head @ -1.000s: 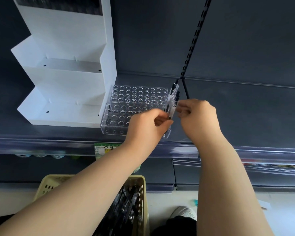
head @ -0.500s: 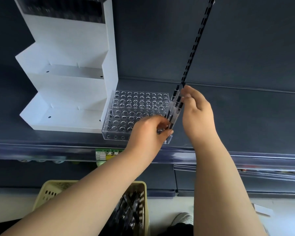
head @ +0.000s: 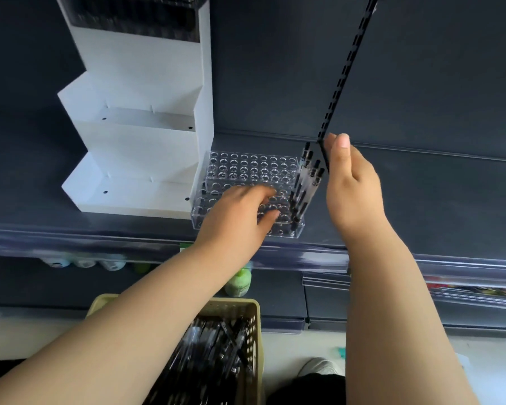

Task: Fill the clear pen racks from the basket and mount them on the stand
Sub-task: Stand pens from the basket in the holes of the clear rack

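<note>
On the dark shelf, at chest height before the person:

Item 1. Front pen rack, clear, holed top, lying near the shelf's front edge, just right of the white stand and touching its base. Its right-hand column holds standing pens, clear barrels with black caps, leaning slightly right.

Item 2. Rear pen rack, clear, holes unfilled, directly behind the front one; whether it rests on it or only against it cannot be told.

Item 3. White stand, stepped, two lower tiers bare; top tier carries dark pens, partly cut off by the frame.

Item 4. Left hand, forearm reaching up from lower left, palm down over the front rack, fingers loosely bent with tips resting on the holed top; it grips nothing.

Item 5. Right hand, forearm rising almost vertically, wrist straight, fingers extended together and pointing up, relaxed and unclasped. It stands just right of the pen caps; contact with them cannot be told.

Item 6. Slotted black strip, running up the back panel from behind the right hand's fingertips.

Below the shelf:

Item 7. Basket, pale yellow, perforated, under the left forearm, holding a loose heap of black-capped pens.

Item 8. Green bottle on a lower shelf.
</note>
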`<state>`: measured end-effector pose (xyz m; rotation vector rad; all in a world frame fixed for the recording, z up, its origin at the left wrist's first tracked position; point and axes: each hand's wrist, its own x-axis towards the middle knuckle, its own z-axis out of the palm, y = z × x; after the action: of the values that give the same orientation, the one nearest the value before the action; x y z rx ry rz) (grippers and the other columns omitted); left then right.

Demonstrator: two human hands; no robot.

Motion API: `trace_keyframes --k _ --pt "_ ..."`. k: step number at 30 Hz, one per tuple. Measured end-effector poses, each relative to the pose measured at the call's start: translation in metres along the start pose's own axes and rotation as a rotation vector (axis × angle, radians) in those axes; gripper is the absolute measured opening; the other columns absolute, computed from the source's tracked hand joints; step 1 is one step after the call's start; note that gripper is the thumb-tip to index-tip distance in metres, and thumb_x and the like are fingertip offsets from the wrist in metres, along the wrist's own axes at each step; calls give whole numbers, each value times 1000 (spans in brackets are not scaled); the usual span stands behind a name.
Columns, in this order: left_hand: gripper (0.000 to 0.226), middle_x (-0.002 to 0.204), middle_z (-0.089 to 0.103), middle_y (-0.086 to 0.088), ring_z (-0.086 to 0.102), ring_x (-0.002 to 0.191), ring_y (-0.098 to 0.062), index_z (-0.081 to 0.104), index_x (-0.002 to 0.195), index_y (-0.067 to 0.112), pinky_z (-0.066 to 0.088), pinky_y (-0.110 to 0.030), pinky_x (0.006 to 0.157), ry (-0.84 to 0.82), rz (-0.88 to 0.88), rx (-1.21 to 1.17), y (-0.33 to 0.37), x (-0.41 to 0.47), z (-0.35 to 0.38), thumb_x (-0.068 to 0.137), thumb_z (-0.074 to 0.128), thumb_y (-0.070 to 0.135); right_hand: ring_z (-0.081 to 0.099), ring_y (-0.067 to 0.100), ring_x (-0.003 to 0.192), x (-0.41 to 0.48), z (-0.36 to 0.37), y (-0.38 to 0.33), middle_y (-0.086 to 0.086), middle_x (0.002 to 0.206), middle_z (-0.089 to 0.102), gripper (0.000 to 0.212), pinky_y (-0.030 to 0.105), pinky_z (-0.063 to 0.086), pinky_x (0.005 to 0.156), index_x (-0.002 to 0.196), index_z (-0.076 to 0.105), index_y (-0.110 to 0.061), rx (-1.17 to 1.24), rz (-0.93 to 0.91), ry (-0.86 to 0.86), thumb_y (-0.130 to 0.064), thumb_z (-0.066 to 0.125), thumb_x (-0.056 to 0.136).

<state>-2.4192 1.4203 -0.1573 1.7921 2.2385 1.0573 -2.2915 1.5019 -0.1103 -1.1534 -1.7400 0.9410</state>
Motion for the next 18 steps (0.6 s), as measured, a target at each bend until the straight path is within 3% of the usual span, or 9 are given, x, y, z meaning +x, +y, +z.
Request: trace_keyframes --k 3,7,13,18 --pt "38 119 62 -1 52 112 -22 56 125 19 44 -33 85 -17 98 236 -9 -19 -25 89 57 31 41 16 129 -19 -1 -16 -1 134 53 48 19 28 99 134 48 -14 -261 -184 52 -40 26 100" --pt "40 123 60 -1 51 115 -21 53 129 20 45 -35 86 -50 104 407 -25 -59 -59 91 53 33 34 25 135 -70 15 -28 11 142 44 51 27 19 111 135 45 -5 -489 -398 26 -36 28 98" --pt "37 121 57 4 46 116 -21 49 128 25 38 -35 92 -201 3 540 -55 -133 -85 93 45 38 21 18 142 -151 64 -5 3 150 34 54 35 20 115 143 33 -14 -700 -334 -451 -44 27 98" --pt "33 124 54 4 45 118 -20 47 126 25 37 -34 93 -371 -108 586 -82 -190 -82 95 42 35 23 20 140 -210 101 27 4 149 35 55 39 28 111 143 33 -15 -852 -184 -684 -47 26 98"
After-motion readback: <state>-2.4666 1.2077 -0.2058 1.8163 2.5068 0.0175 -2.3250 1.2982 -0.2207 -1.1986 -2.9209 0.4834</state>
